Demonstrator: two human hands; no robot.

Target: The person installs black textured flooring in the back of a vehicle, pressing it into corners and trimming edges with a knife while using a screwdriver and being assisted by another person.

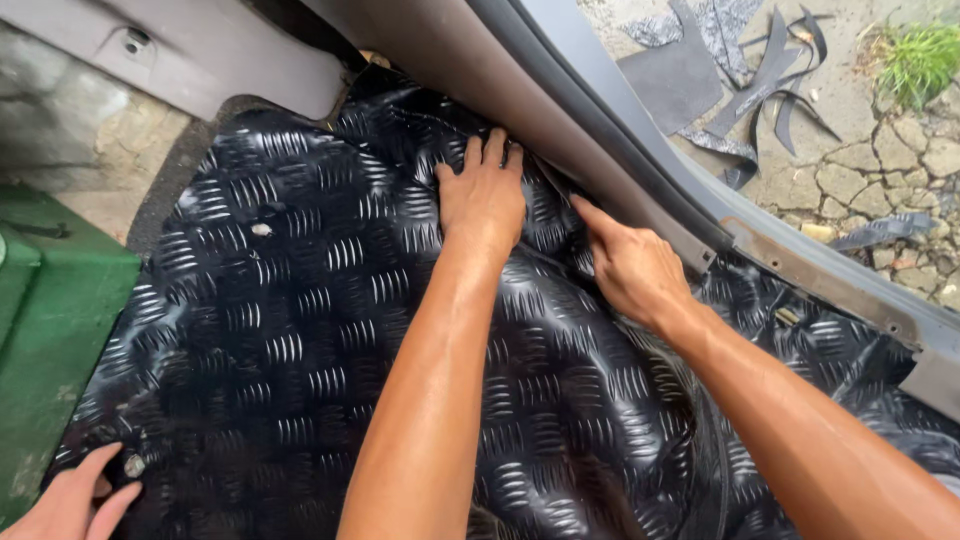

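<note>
Black, glossy mat (300,330) with a raised tread pattern covers the vehicle floor, wrinkled and humped near the door side. The left hand (483,195) lies flat on it, palm down, fingers together and stretched toward the grey sill (640,150), pressing the mat's edge where it meets the trim; it grips nothing. The right hand (630,265) sits just beside it, lower along the same edge, index finger extended and pushing into the seam, the other fingers loosely curled; whether they pinch any of the mat is hard to tell. Both forearms cross the mat from the bottom of the view.

At the lower left corner another person's hand (75,500) rests on the mat next to a small metal fastener (133,465). A green box (45,330) stands along the left edge. Outside the door opening, dark offcuts (700,70) lie on cracked concrete (880,160), with a tuft of grass (920,60) at the top right.
</note>
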